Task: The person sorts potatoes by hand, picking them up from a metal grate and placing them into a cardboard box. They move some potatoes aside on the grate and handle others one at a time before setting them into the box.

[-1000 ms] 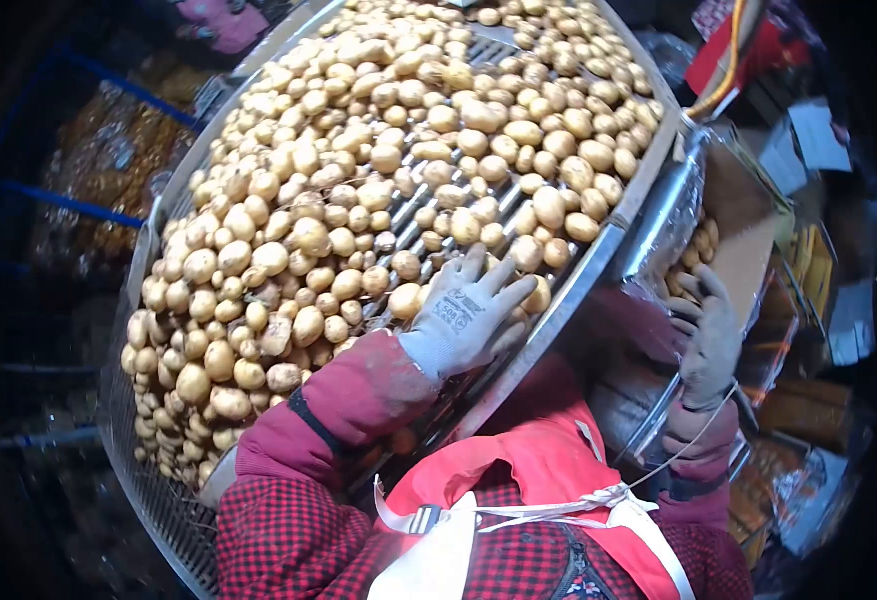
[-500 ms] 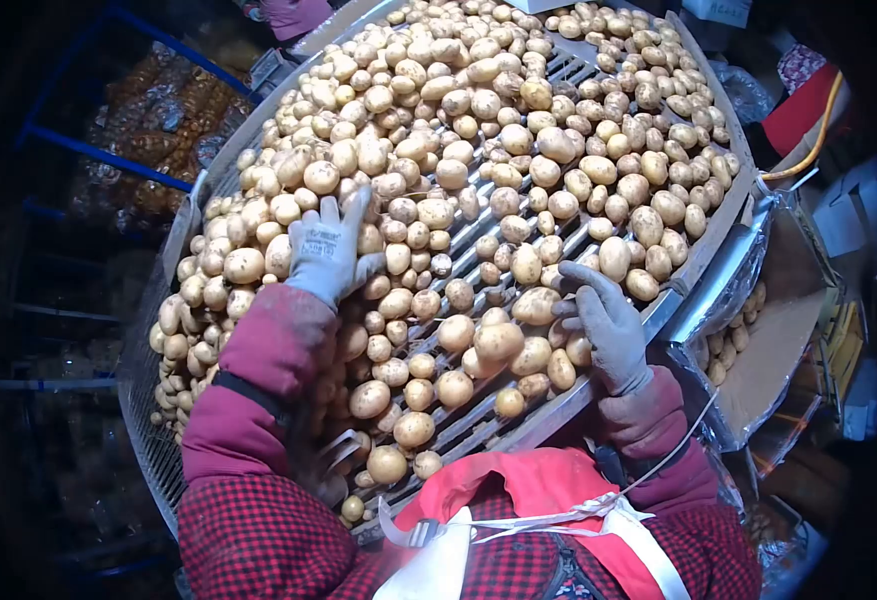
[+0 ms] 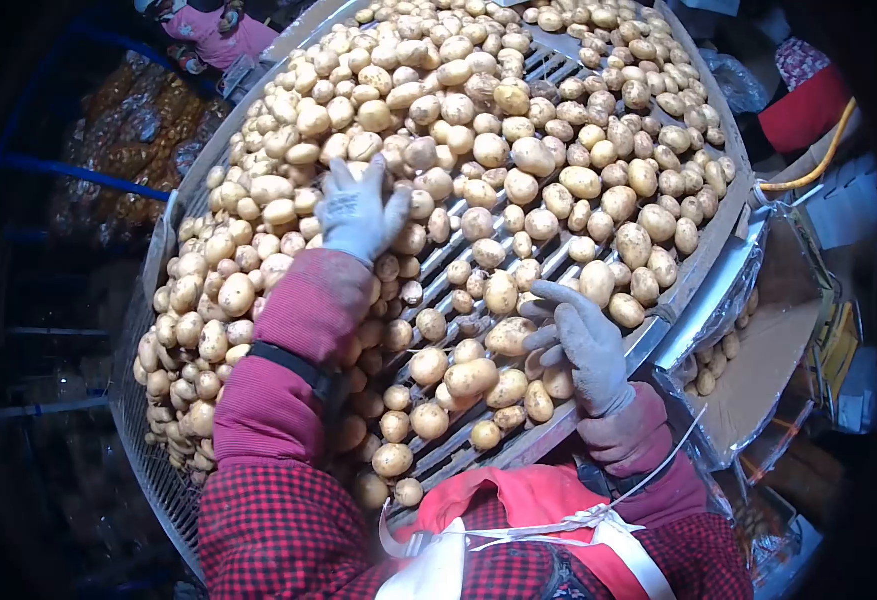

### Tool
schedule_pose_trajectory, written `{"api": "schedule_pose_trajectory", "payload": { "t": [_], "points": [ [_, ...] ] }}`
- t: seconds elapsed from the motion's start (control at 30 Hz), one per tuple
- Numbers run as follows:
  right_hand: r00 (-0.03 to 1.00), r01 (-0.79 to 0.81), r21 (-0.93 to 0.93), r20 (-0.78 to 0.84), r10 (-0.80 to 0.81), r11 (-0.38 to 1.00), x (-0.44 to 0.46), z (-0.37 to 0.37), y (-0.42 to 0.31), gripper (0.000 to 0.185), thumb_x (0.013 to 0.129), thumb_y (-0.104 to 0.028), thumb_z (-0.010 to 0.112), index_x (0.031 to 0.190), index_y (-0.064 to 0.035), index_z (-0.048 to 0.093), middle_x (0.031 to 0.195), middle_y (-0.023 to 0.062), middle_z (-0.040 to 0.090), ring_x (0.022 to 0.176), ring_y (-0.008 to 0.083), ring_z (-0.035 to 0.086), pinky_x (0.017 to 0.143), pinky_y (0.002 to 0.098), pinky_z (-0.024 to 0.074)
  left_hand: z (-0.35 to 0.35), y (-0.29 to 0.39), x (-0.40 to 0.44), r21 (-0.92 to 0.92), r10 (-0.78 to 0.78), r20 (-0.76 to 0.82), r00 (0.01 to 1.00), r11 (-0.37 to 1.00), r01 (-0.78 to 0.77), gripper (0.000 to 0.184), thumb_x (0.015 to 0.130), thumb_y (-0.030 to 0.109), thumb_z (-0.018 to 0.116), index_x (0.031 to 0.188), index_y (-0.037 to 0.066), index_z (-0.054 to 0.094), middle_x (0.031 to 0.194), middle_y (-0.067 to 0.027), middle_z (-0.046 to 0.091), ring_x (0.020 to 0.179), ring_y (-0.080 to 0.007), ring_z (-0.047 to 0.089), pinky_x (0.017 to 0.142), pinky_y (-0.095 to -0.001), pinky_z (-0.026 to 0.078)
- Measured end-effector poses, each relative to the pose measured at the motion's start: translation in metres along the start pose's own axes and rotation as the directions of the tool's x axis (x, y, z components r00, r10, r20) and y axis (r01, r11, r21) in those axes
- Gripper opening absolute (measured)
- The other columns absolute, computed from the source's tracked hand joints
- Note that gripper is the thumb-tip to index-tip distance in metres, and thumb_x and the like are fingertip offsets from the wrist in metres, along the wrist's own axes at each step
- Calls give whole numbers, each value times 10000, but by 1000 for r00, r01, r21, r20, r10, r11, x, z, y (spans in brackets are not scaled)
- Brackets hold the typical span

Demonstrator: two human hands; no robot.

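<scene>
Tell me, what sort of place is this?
Probably a produce sorting or packing shed: loose potatoes cover a slatted table, and an open cardboard box beside it holds more.

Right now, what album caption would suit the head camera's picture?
Gloved left hand on heaped potatoes, gloved right hand by the edge of the slatted table, a box of more alongside.
</scene>
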State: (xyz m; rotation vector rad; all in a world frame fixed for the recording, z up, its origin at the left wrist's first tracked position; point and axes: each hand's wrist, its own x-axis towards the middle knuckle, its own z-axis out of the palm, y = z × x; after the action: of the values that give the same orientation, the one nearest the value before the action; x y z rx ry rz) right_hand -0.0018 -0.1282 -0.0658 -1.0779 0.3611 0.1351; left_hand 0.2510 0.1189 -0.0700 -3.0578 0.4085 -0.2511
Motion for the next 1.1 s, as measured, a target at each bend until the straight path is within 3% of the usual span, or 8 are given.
{"api": "schedule_pose_trajectory", "payload": {
  "t": [0.27,0.4,0.47,0.53,0.67,0.83,0.97,1.1],
  "points": [
    [1000,18,20,14,-18,1000,1,-2,-5,438,1124,-283,490,1460,-17,577,1226,204,717,869,154,716,706,256,578,-56,74,-71,-162,280,260,924,956,-244,726,879,550,727,1477,175,558,1518,-344,412,1257,-475,570,1010,-572,473],
    [1000,11,29,28,-11,1000,2,-5,-5,480,1122,-330,487,1466,-4,568,1249,208,707,893,185,723,722,269,587,-54,53,-67,-623,525,179,832,715,-318,597,915,371,725,1413,64,604,1293,-241,634,1178,-423,633,1011,-506,518],
    [1000,6,28,26,-7,1000,1,-6,-5,506,1119,-353,494,1477,-1,557,1268,213,697,907,190,723,724,269,587,-72,41,-29,-528,314,112,943,823,-212,564,919,326,729,1400,57,610,1262,-197,666,1171,-377,644,995,-489,519],
    [998,-30,67,59,27,997,1,-8,-7,521,1116,-362,502,1493,-5,543,1281,223,689,917,191,724,726,271,586,-52,11,21,35,352,-91,932,936,-350,580,903,343,750,1409,100,605,1301,-154,657,1209,-338,626,1010,-470,490],
    [995,-94,88,54,89,992,5,-11,-8,554,1107,-382,511,1512,-4,519,1297,226,681,904,186,722,733,271,586,-6,-18,86,495,248,211,945,807,-322,699,871,396,761,1492,188,515,1361,-53,631,1293,-258,568,1033,-625,384],
    [981,-187,213,84,173,959,13,-14,-9,604,1103,-391,513,1533,29,449,1354,214,618,911,170,716,685,281,615,-10,7,114,515,70,312,947,825,-231,312,870,268,738,1170,196,780,1227,-46,763,1180,-250,701,862,-627,495],
    [986,-144,190,112,125,971,13,-16,-8,626,1099,-438,527,1532,8,457,1334,197,638,915,166,714,679,276,615,-18,20,101,501,75,323,943,832,-238,373,854,302,755,1210,191,766,1217,-47,766,1173,-256,705,874,-595,502],
    [990,-106,190,111,86,976,11,-13,-10,637,1112,-474,490,1516,19,465,1300,210,673,951,176,747,706,239,614,-20,12,54,117,204,177,963,967,-226,501,939,449,675,1248,55,648,1037,-221,753,1056,-412,707,916,-543,535]
  ]
}}
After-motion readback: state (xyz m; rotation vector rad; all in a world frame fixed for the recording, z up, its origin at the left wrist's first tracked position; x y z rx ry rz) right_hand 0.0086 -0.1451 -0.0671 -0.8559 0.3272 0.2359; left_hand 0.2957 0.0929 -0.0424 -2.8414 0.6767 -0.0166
